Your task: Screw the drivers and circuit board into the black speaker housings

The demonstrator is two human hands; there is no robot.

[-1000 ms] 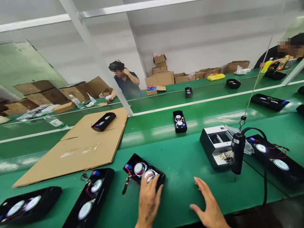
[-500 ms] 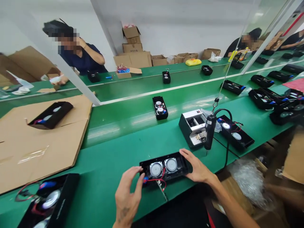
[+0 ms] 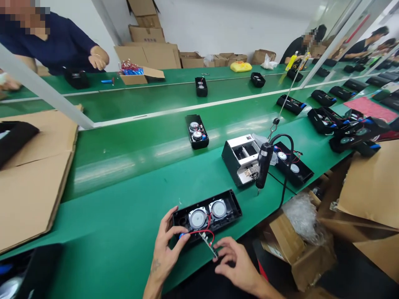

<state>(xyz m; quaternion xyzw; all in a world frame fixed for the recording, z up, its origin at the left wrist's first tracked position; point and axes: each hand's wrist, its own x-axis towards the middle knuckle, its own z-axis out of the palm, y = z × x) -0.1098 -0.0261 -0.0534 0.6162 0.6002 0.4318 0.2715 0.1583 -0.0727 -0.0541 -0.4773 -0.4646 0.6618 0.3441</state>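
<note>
A black speaker housing [image 3: 208, 214] with two round silver drivers and red wires lies at the near edge of the green bench. My left hand [image 3: 166, 245] grips its left end, thumb and fingers curled round the corner. My right hand [image 3: 232, 259] pinches a small circuit board [image 3: 209, 246] that hangs from the housing's wires in front of it.
An electric screwdriver [image 3: 263, 165] hangs on a cable beside a white screw feeder box [image 3: 239, 159]. More black housings [image 3: 196, 131] sit on the conveyor and at the right. Flat cardboard [image 3: 34, 174] lies left. Open boxes [image 3: 293, 245] stand below right. Other people work across the line.
The view swung right and down. The housing was turned and pulled to the bench edge. My right hand left its right end and took hold of the dangling circuit board.
</note>
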